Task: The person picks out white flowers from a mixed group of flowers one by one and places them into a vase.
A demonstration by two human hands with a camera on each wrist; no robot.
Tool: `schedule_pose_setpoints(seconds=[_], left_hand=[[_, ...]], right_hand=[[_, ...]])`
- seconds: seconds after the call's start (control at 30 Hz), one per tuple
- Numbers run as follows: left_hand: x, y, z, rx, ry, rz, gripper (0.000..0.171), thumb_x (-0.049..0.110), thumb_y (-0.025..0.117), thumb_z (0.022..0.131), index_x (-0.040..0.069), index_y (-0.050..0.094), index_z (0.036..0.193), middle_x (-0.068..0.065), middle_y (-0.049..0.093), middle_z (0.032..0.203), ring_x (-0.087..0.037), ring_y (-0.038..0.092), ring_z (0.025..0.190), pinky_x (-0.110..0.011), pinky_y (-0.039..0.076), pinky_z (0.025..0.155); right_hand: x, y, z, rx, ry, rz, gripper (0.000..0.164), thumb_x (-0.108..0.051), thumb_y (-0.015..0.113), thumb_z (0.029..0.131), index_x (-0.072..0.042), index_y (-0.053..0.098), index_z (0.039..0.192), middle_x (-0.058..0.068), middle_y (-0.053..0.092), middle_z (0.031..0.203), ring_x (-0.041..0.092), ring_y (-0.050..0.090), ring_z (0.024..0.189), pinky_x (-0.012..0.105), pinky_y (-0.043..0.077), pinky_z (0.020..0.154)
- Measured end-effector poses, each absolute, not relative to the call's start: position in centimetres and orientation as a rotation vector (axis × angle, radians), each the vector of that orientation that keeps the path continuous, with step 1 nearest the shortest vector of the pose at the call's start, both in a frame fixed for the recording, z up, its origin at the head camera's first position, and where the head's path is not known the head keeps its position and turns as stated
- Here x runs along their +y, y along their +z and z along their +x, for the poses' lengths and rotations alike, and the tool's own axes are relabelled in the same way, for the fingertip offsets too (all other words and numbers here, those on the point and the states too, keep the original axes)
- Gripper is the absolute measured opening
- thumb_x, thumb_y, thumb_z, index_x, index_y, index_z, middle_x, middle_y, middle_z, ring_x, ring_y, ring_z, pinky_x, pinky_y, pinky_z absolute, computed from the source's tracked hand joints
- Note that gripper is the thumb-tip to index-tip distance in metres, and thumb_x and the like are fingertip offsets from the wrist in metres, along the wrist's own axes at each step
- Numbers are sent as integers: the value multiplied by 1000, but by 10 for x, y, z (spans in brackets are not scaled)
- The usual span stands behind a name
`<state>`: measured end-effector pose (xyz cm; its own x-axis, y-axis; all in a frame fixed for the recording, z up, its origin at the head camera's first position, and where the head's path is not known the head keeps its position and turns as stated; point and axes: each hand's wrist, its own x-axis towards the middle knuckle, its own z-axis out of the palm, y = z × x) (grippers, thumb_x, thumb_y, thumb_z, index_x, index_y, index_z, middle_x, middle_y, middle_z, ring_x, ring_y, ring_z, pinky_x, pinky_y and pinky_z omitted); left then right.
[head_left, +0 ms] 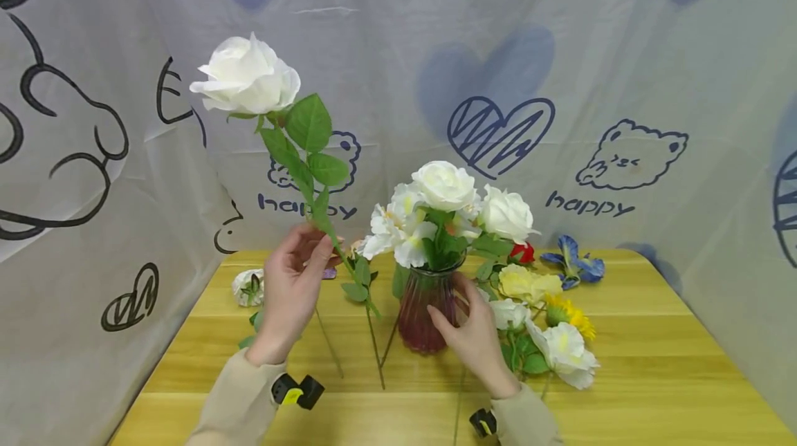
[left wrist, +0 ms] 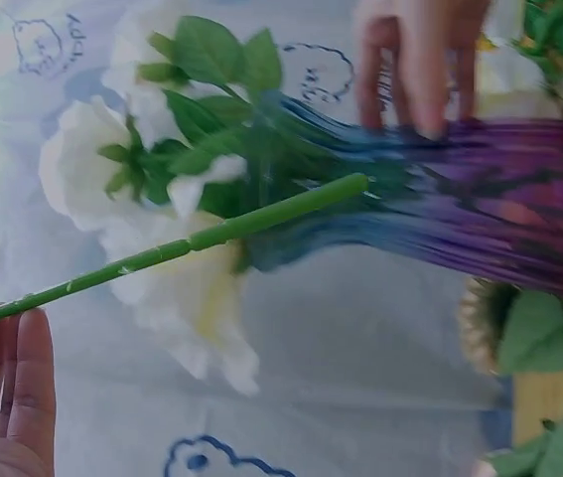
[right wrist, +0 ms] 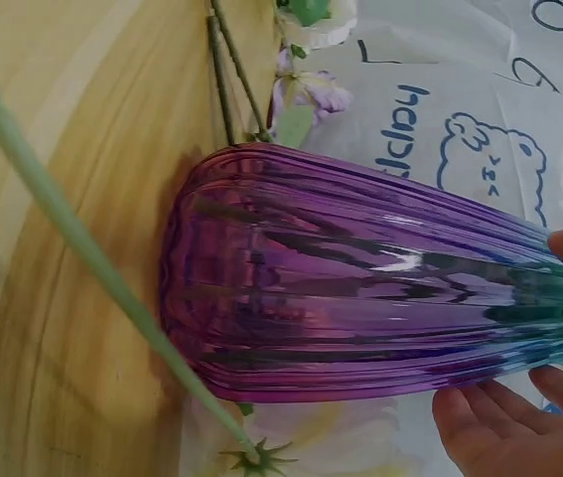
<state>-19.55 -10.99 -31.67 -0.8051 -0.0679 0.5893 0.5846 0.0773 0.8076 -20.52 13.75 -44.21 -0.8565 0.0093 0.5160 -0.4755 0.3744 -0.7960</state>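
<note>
My left hand (head_left: 295,297) pinches the green stem (left wrist: 192,243) of a long white rose (head_left: 249,79), raised left of the vase. In the left wrist view the stem's cut end crosses in front of the vase's neck. The ribbed glass vase (head_left: 426,318), purple below and blue near its neck, stands upright on the table, holding white roses (head_left: 443,185) and other white flowers (head_left: 405,228). Around the vase's right side my right hand (head_left: 476,335) holds it below the rim, thumb in front. Stems show through the glass in the right wrist view.
Right of the vase lie a yellow flower (head_left: 529,285), a blue flower (head_left: 574,263), a red flower (head_left: 523,253) and white flowers (head_left: 565,355). Another white flower (head_left: 248,288) lies at the left of the wooden table (head_left: 672,370). A printed cloth (head_left: 386,52) hangs behind.
</note>
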Motion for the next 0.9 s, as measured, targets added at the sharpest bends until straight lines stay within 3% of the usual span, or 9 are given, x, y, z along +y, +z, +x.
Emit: schedule_pose_setpoints(seconds=[0.17,0.4,0.63,0.9], left_hand=[[-100,-301,-198,-1782,-1800,-609,23,11,55,95,-5,58,111,-19,63,97,-20,65,85,-30,57,76],[-84,-284,-200,-1664,-1792,-698,21,6,56,94,-5,58,111,-20,62,96,-23,65,83,-33,58,74],[-67,-275,-203,-1611,-1740,-716,22,5,56,94,-6,58,113,-20,63,98,-27,64,86,-35,58,75],[-51,-273,-210,-1580,-1619,-761,17,1,55,93,-7,57,109,-17,65,95,-22,64,82,-28,57,68]], right_hand=[[137,-442,-205,-2236,1479,391,60,-21,71,84,-10,43,137,14,51,132,29,49,122,48,48,94],[131,-408,-187,-2219,1492,407,54,0,69,82,7,46,131,28,53,125,42,50,116,54,49,90],[135,-430,-200,-2181,1416,408,51,-1,69,82,2,50,129,23,57,120,38,55,110,51,54,81],[139,-443,-208,-2187,1380,427,50,-11,69,85,-7,50,131,12,58,122,25,56,110,40,57,78]])
